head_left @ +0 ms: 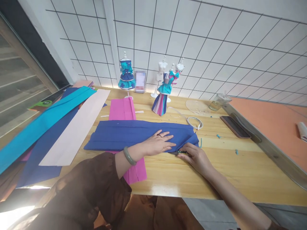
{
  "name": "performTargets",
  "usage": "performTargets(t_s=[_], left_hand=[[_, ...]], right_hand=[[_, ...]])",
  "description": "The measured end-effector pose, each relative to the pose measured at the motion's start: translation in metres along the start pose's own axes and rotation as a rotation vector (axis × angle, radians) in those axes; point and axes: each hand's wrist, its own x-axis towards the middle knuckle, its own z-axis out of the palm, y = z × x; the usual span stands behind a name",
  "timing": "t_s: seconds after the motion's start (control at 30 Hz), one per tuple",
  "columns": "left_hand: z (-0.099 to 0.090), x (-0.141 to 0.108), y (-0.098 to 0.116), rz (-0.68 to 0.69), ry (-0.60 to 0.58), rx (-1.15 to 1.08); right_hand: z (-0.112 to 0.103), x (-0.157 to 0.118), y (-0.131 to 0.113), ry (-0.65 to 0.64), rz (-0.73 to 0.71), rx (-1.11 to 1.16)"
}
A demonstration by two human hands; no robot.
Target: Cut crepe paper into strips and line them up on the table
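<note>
A long piece of dark blue fabric lies crosswise on the table, faint fold lines running along it. My left hand rests flat on its middle right part, fingers spread. At the fabric's lower right edge, my right hand is closed around a small dark tool with a yellowish stripe, its dark tip pointing left; it looks like snips, but my fingers hide most of it. The fabric's right end is rumpled above this hand. Underneath the blue piece passes a pink fabric strip, showing above and below it.
Turquoise, dark blue and pale pink fabric strips lie at left. Small dress forms stand along the back, including one in a blue dress. A ring of white tape, a phone and a glass jar are at right.
</note>
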Motion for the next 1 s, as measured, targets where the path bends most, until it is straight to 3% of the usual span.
performTargets(t_s=[1.0], left_hand=[[0.006,0.001,-0.002,-0.002,0.03,0.003]], right_hand=[[0.009,0.004,-0.008,0.001,-0.015,0.023]])
